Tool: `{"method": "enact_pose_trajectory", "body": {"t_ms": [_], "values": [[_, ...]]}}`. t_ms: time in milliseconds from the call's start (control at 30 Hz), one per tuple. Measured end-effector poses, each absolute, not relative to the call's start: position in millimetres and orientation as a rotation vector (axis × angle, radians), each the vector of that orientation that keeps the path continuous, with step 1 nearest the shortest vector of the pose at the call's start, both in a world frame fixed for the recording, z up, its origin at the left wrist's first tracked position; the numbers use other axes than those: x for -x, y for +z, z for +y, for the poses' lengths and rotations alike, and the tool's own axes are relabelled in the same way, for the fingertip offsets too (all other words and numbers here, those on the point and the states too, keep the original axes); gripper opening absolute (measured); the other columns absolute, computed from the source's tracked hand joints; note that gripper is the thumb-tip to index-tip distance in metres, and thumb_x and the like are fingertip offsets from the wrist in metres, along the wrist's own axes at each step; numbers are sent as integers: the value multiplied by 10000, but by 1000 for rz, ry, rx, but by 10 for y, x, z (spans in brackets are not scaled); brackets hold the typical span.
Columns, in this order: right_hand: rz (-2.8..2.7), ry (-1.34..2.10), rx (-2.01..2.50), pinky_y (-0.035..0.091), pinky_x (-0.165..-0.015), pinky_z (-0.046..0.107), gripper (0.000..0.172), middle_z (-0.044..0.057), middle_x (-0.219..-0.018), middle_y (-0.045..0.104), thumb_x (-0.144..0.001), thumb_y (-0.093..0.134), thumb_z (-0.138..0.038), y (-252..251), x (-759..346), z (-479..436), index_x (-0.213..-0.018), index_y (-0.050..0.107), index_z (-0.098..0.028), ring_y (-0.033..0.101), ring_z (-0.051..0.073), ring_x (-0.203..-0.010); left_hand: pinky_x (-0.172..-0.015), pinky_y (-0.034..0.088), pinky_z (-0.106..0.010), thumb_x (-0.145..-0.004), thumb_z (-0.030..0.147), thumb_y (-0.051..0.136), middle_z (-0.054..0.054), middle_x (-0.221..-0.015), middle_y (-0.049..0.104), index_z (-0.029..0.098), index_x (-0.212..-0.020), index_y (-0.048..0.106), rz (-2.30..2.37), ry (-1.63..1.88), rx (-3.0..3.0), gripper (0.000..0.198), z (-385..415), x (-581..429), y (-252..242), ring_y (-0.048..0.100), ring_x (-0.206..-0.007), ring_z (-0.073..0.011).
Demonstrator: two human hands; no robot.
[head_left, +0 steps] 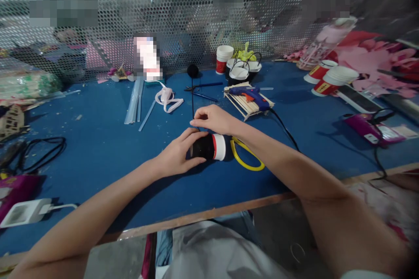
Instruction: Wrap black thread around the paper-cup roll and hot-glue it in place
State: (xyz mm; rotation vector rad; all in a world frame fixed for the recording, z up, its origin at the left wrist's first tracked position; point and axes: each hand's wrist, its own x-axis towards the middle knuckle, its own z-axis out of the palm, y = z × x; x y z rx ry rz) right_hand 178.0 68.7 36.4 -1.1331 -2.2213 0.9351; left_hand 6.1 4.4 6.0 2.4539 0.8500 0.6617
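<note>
My left hand (178, 152) is wrapped round a cup (219, 147) lying on its side, its body covered in black and its white end pointing right. Just above the cup, my right hand (212, 120) pinches a thin black cord (193, 104). The cord runs back across the table to a small black ball (193, 70). Yellow scissor handles (247, 161) lie right of the cup, partly under my right forearm.
A blue glue gun (253, 96) rests on a wooden stick rack (240, 107). Glue sticks (134, 102) and white ribbon (168, 98) lie back left. Paper cups (337, 79), a phone (148, 59) and a white plug adapter (28, 212) are around the table (108, 139).
</note>
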Motion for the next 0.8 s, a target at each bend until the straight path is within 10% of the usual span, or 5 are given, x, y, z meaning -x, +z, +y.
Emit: {"method": "enact_pose_trajectory", "body": {"t_ms": [333,567,800], "values": [[-1943,2,1757,395,-634,331,199,96,-729,639,-753,538,-321,645,-2714,1044,-749,634,-147,575,207,-696,-964,406,-418,-755,270,609,-113,-1193,457,189,-1247,389,1017,707,-2392,545,128,-10,101,468,-1108,-244],[-2003,-3,2009,426,-608,352,47,90,-588,587,-585,642,-194,316,-3118,1245,-588,610,-159,576,242,-690,-935,428,-419,-738,223,627,-87,-1173,488,212,-1220,414,1060,754,-2386,527,172,21,75,485,-1092,-234],[-1670,124,1928,450,-681,360,401,161,-916,627,-613,627,-204,296,-3125,1136,-990,580,-76,591,274,-848,-909,447,-426,-763,237,612,-101,-1193,455,238,-1234,416,1005,759,-2346,511,171,27,82,466,-1114,-239]]}}
